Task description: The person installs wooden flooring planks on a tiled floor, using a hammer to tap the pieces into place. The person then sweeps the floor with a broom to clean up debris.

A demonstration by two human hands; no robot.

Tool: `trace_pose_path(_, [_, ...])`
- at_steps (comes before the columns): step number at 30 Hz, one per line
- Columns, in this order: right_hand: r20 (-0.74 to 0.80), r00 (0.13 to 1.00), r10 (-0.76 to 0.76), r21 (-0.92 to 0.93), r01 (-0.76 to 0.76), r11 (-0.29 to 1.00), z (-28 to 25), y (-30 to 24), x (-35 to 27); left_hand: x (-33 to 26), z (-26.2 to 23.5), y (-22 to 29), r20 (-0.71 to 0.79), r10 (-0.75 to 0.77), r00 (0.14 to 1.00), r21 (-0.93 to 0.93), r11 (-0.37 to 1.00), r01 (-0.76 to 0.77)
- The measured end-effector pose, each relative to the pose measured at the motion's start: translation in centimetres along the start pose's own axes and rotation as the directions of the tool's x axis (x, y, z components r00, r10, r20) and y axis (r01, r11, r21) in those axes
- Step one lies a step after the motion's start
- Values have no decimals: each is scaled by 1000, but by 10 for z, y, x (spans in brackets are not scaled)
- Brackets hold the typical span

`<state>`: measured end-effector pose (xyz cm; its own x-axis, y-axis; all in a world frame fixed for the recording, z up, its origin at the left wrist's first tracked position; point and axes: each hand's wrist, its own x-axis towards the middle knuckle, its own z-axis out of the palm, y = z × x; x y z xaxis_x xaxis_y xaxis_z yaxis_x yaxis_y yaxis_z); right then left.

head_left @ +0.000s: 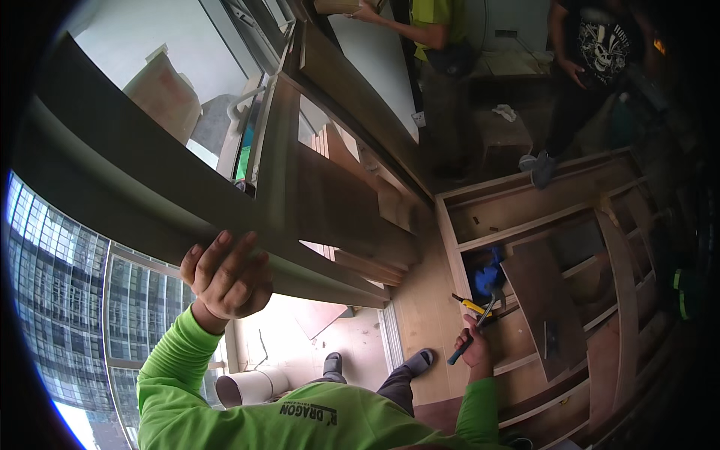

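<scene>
My left hand (229, 277) is raised, its fingers curled against the edge of a long dark grey frame (150, 180) that bends across the upper left; the thumb is mostly hidden. Low on the right, my right hand (474, 349) is closed around a hammer (463, 349) with a dark blue grip end and a metal shaft. Its head points away from me, over the wooden frame. Beside the shaft lies a yellow and black tool (472, 306), its kind unclear. A bright blue thing (487, 274) sits just beyond, inside a compartment.
A large wooden framework (448, 225) with loose boards (541, 307) fills the right. Wood panels (337, 195) lean behind the grey frame. A white cylinder (251, 386) lies near my feet. Two people (442, 34) (600, 45) stand at the back. Windows line the left.
</scene>
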<state>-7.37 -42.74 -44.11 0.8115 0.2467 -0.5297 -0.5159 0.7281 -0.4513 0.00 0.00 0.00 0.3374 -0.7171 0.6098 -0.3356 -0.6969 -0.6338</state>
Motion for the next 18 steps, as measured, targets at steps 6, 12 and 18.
trace_pose_path(6, [-532, 836, 132, -251, -305, 919, -8, 79, -23, -12, -13, -9, -56, -14, 998, -105, 994, 8])
trace_pose_path(12, [-558, 829, 36, -444, -335, 831, 28, 148, -81, -22, -15, -24, -220, 39, 975, -256, 962, -96])
trace_pose_path(18, [-658, 704, -267, -534, -186, 825, 22, 238, -90, -110, -39, -22, -396, -32, 918, -749, 590, -303])
